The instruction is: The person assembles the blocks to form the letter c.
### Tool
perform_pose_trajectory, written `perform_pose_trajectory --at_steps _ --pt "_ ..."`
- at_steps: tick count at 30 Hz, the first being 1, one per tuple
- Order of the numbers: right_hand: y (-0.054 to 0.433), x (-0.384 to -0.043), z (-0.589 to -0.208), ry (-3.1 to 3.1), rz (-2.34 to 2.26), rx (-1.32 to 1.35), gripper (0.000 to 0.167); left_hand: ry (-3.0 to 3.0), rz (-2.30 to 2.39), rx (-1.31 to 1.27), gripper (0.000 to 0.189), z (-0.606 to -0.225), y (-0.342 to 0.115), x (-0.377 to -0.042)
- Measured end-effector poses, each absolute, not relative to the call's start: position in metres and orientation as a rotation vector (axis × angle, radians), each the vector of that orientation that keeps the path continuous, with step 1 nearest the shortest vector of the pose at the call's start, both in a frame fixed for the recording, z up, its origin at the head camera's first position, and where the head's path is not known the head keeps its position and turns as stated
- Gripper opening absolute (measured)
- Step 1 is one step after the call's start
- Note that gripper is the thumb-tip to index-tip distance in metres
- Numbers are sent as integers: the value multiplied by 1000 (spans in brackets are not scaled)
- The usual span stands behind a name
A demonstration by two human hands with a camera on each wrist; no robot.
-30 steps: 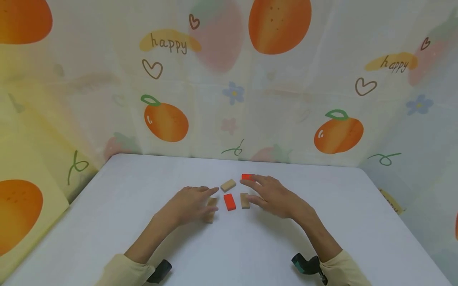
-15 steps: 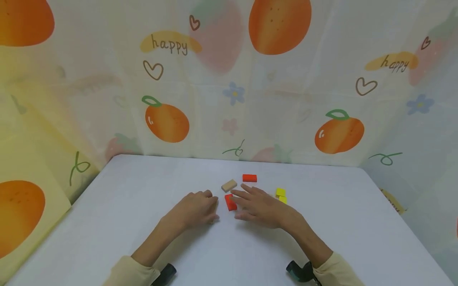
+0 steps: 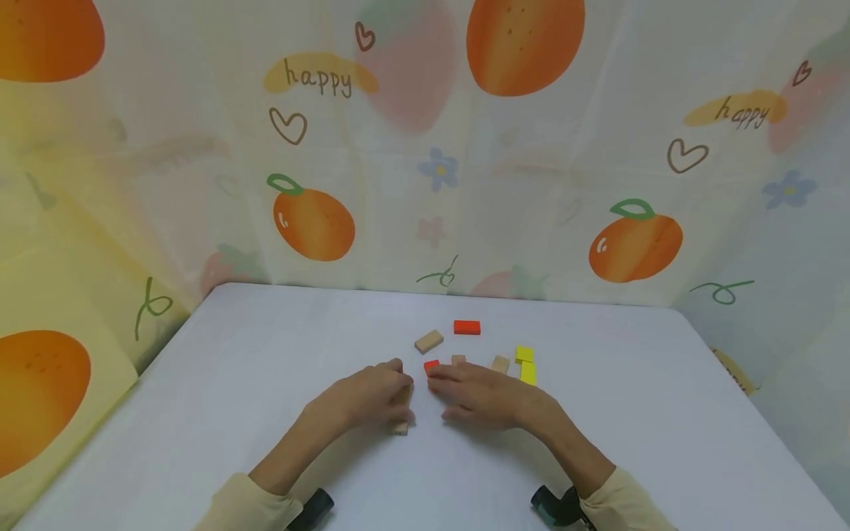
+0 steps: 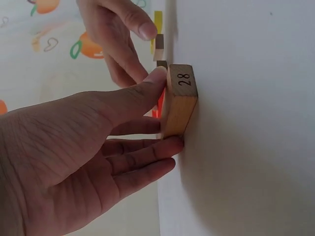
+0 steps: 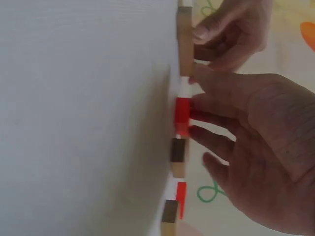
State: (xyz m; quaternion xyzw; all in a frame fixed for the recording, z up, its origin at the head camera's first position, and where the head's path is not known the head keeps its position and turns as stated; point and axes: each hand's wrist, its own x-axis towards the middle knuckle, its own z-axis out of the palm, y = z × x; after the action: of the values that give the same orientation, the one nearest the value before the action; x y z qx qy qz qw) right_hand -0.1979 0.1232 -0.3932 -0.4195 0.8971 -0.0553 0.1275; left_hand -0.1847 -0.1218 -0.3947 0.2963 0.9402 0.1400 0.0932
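I'm seeing the left grip pinching the wooden block marked 28. The right grip, loosely spread and empty, is half-hiding the red block at its neighbour's two o'clock; crowded fingers are risking knocking it askew.

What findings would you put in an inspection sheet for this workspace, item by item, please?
Surface: white tabletop; looks flat.
Job's things: wooden blocks, red blocks, yellow blocks.
Clutter: nothing seen.
Grips: left grip has thumb and fingers at the block marked 28; right grip is at the nearer red block, contact unclear.
Cables: none clearly seen; thin dark piece by the right sleeve unidentified.
Surroundings: hanging cloth printed with oranges, hearts and "happy".
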Motion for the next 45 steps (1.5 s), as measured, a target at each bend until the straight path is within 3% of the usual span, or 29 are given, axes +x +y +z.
perform_pose_trajectory --at_steps 14,21,26,37,45 --pt "155 -195 -352 2356 -246 -968 41 2663 366 959 35 -390 -99 -165" --pt "156 -201 -358 2413 -301 -1099 30 2631 286 991 40 -385 -88 -156" --pt "150 -201 -370 2585 -290 -1134 34 2689 193 993 50 -385 -86 -156" --pt "140 -200 -385 2688 -173 -1305 33 2723 290 924 38 -388 -85 -154" --pt "136 -199 -390 2702 -144 -1420 35 2722 308 909 40 -389 -82 -152"
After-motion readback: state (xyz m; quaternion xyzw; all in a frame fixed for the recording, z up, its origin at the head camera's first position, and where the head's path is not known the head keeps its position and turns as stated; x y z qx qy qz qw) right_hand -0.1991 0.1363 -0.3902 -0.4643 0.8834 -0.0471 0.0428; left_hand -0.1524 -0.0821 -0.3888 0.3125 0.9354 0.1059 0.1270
